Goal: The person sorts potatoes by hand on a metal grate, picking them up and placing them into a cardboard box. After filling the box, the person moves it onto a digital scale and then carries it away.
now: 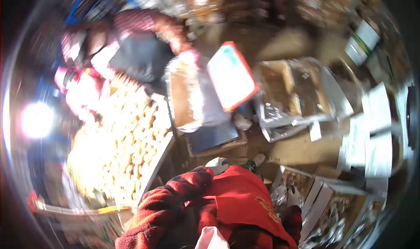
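My left hand (pixel 217 165), in a white glove, is in front of my red apron (pixel 238 192), with the red-and-black plaid sleeve behind it. Its fingers are blurred, and I cannot make out anything in them. At the lower right my gloved right hand (pixel 295 196) reaches down at an open carton (pixel 284 179) with brownish contents. Its fingers are too dark and smeared to read. Beside that carton stands another white-sided carton (pixel 313 209), lined with clear plastic and holding similar brown pieces.
At left a brightly lit table (pixel 164 146) bears many small pale pieces. Behind it a co-worker in a dark apron (pixel 142 58) reaches toward a plastic-lined box (pixel 183 96). A red-rimmed white panel (pixel 232 76) stands beside it. More lined boxes (pixel 297 89) and papers (pixel 378 152) are at right.
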`<state>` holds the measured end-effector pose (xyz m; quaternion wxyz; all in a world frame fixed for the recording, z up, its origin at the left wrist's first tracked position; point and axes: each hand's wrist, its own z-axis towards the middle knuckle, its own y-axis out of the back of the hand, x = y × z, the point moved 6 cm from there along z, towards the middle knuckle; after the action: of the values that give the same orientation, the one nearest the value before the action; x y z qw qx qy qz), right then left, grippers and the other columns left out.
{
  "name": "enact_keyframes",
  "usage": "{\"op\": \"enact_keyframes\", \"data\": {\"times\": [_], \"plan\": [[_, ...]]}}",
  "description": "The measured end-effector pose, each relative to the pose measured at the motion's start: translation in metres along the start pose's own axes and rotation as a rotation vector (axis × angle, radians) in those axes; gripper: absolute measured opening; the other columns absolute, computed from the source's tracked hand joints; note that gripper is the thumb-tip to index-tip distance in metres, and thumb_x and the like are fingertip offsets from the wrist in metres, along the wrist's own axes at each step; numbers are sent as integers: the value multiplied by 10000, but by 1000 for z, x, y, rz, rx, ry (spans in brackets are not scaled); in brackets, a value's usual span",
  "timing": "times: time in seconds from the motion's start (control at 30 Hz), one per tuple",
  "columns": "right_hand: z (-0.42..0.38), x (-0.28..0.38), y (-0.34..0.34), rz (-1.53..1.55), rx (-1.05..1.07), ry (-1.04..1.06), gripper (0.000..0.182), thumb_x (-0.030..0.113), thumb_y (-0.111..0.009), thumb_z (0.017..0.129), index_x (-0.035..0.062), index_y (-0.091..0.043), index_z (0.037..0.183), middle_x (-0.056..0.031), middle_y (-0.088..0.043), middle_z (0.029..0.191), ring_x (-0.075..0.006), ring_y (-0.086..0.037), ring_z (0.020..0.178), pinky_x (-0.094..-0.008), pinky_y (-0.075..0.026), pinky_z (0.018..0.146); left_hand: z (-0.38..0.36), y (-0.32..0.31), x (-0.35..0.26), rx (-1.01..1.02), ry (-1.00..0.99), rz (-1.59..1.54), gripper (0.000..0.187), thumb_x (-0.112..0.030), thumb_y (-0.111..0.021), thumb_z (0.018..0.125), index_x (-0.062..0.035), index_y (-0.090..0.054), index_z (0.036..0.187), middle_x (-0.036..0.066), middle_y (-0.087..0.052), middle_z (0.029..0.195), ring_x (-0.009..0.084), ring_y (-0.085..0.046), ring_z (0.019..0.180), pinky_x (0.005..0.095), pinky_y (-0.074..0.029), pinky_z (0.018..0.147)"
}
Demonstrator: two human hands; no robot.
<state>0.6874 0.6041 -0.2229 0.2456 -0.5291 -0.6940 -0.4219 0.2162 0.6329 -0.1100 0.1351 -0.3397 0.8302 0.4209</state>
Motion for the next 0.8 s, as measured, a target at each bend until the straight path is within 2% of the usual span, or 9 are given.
{"op": "enact_keyframes", "data": {"times": [0.07, 0.1, 0.13, 0.2, 0.27, 0.37, 0.5, 0.63, 0.8], "plan": [[-1, 10, 1, -135, 14, 64, 245, 159, -579, 958, 0, -686, 1111, -43, -690, 882, -138, -622, 799, -300, -495, 711, -34, 0, 20, -36, 99, 1, 337, -376, -605, 884, -123, -721, 1073, 164, -711, 1071, 371, -668, 1010, 464, -522, 886], [11, -24, -2, -131, 125, -110, 255, 170, -576, 953, 3, -691, 1108, -69, -694, 892, -144, -633, 782, -317, -511, 695, -47, -7, 33, -55, 99, -57, 357, -396, -606, 881, -119, -725, 1074, 179, -695, 1138, 375, -651, 1062, 475, -513, 905], [16, -18, -3, -415, 225, -4, 265, 186, -584, 942, 5, -693, 1102, -74, -685, 874, -148, -635, 747, -328, -517, 661, -56, -17, 46, -43, 127, -58, 366, -401, -607, 881, -117, -723, 1079, 181, -696, 1135, 375, -653, 1058, 474, -515, 904], [17, 13, -28, -397, 378, -33, 302, 217, -588, 929, 24, -692, 1137, -82, -678, 857, -154, -631, 771, -343, -515, 714, -67, -27, 65, 65, 98, -107, 395, -422, -596, 887, -111, -715, 1100, 188, -694, 1143, 381, -655, 1050, 474, -518, 912], [17, 51, -57, -380, 526, -85, 343, 247, -591, 915, 43, -691, 1172, -91, -672, 840, -159, -628, 795, -358, -513, 767, -79, -15, 74, -140, 80, -202, 410, -393, -601, 898, -87, -702, 1151, 185, -682, 1183, 387, -653, 1072, 464, -521, 936], [37, 107, -108, -609, 681, 203, 325, 232, -617, 894, 39, -686, 1147, -94, -646, 809, -177, -630, 785, -363, -526, 767, -98, 26, 87, -506, 53, -256, 446, -357, -630, 897, -54, -667, 1222, 196, -659, 1226, 381, -637, 1122, 449, -518, 970], [67, 163, -193, -695, 600, 463, 345, 230, -678, 873, 34, -689, 1157, -165, -738, 1074, -281, -709, 1023, -375, -538, 914, -130, 97, 122, -1026, -129, -144, 323, -185, -705, 801, -38, -691, 1089, 189, -668, 1207, 376, -643, 1095, 466, -519, 941], [32, 244, -311, -890, 690, 635, 380, 251, -669, 889, 41, -672, 1206, -186, -723, 1116, -331, -696, 1045, -403, -533, 923, -189, 151, 186, -1362, 101, -7, 340, -142, -726, 801, -84, -679, 1133, 164, -657, 1231, 381, -602, 1153, 482, -469, 996], [-51, 334, -463, -1020, 884, 996, 422, 271, -651, 888, 76, -645, 1262, -175, -690, 1164, -370, -653, 1078, -467, -510, 942, -248, 165, 293, -1440, 583, 67, 328, -170, -699, 811, -94, -684, 1129, 171, -631, 1276, 391, -572, 1195, 502, -422, 1036]]}}
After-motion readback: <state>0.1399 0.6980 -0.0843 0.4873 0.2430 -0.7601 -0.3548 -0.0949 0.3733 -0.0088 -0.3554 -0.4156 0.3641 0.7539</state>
